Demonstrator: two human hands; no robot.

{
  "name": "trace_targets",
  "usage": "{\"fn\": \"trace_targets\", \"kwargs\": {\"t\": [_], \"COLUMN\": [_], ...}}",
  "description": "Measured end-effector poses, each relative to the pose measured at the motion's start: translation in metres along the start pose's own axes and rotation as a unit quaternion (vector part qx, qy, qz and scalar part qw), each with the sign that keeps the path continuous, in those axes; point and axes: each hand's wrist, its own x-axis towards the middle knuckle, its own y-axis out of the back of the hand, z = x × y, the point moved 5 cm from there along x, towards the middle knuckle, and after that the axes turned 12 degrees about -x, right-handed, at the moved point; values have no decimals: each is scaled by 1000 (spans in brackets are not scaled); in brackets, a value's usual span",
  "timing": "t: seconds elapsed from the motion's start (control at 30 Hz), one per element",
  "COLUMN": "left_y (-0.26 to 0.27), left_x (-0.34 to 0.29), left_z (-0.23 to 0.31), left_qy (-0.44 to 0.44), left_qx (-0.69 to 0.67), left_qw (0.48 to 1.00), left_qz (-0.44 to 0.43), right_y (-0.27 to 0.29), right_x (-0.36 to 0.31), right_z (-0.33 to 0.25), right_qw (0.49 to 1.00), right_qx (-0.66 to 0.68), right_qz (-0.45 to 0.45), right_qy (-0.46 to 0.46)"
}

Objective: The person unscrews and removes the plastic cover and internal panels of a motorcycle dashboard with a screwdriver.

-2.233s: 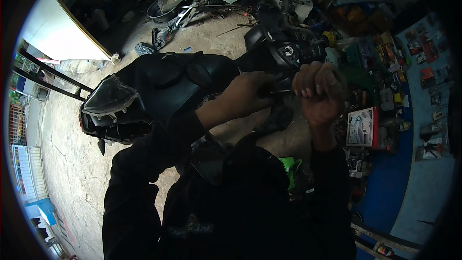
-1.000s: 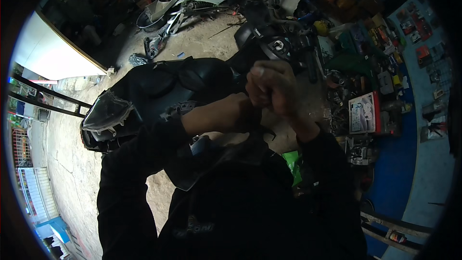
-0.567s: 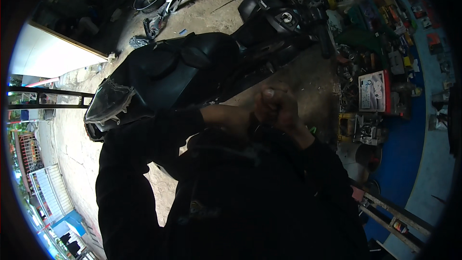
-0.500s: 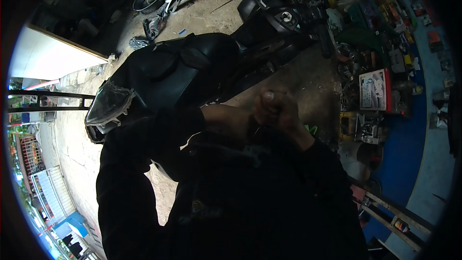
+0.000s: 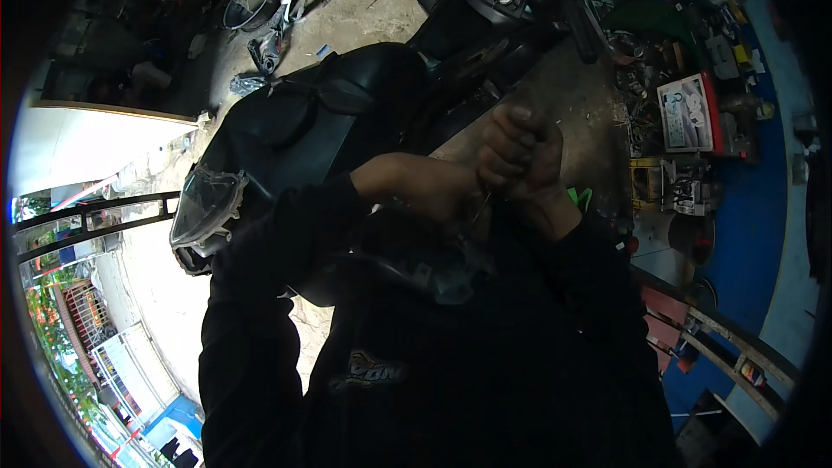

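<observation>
My right hand [image 5: 518, 156] is closed in a fist in front of my chest. A thin-shafted tool [image 5: 479, 211] points down from below it; its handle is hidden in the fist. Close against it, my left hand [image 5: 457, 197] is bent downward in shadow, its fingers hidden. Just under both hands, a dark plastic part [image 5: 442, 282] with a paler, glossy end lies against my dark top. What holds it up does not show.
Ahead stands a black scooter [image 5: 485, 17] with a dark seat-like body [image 5: 303, 134] beside me. A clear lamp lens [image 5: 206, 208] rests at its left end. Tools, a red-edged box [image 5: 689, 117] and a yellow crate [image 5: 644, 184] crowd the right. Loose parts [image 5: 277, 35] lie on the floor beyond.
My right fist has risen and turned, its curled fingers now showing more. The left hand stays close by it. The whole view has shifted slightly, and the plastic part shows more plainly.
</observation>
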Motion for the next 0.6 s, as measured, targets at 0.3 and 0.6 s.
{"fn": "trace_targets", "kwargs": {"t": [0.3, 0.6], "left_y": [-4, -18], "left_x": [-11, 0], "left_z": [8, -5], "left_qy": [-10, -33], "left_qx": [-63, -25], "left_qw": [997, 998], "left_qz": [36, -38], "right_y": [6, -11], "right_x": [-15, -11], "right_z": [-4, 6], "right_qw": [994, 1000], "right_qx": [-46, -19], "right_qz": [74, -22], "right_qy": [64, -4]}}
